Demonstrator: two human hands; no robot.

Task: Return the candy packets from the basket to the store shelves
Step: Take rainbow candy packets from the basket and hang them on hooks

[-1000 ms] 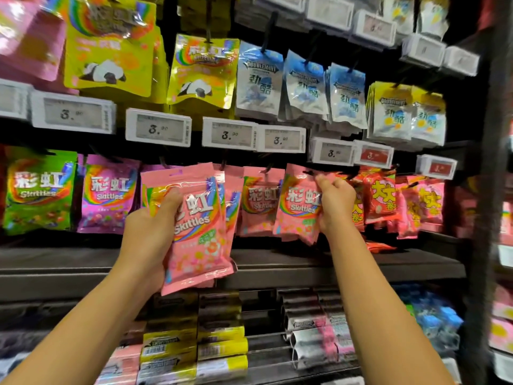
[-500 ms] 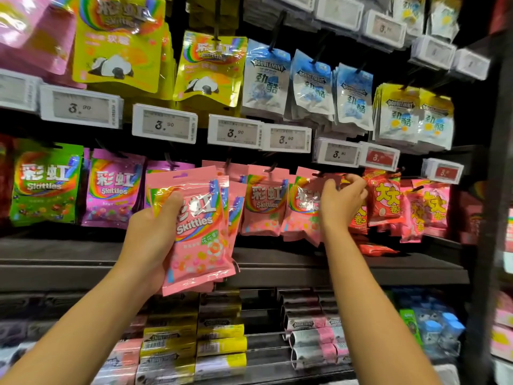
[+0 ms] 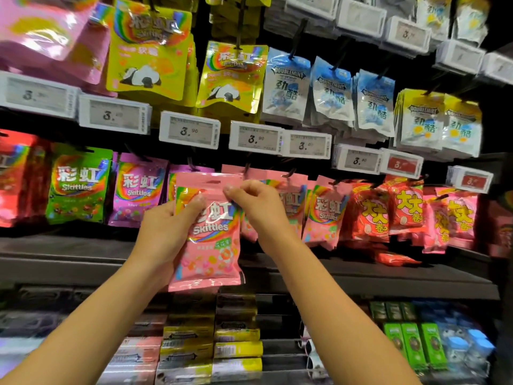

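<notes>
My left hand (image 3: pixel 166 232) grips a pink Skittles packet (image 3: pixel 212 245) from its left side, thumb across the front, and holds it upright in front of the middle shelf row. My right hand (image 3: pixel 255 207) pinches the packet's top edge near the middle. More pink Skittles packets (image 3: pixel 323 215) hang on hooks right behind and to the right of it. The basket is out of view.
Purple Skittles (image 3: pixel 138 190) and green Skittles (image 3: pixel 77 187) hang to the left, red candy packets (image 3: pixel 402 207) to the right. Yellow panda packets (image 3: pixel 230 76) and Doublemint pouches (image 3: pixel 330 93) hang above white price tags (image 3: pixel 256 138). Gum boxes (image 3: pixel 236 348) fill the lower shelf.
My right hand left the hanging pink packets on the right and came to the top edge of the packet in my left hand. My left hand lifted that packet slightly toward the hooks.
</notes>
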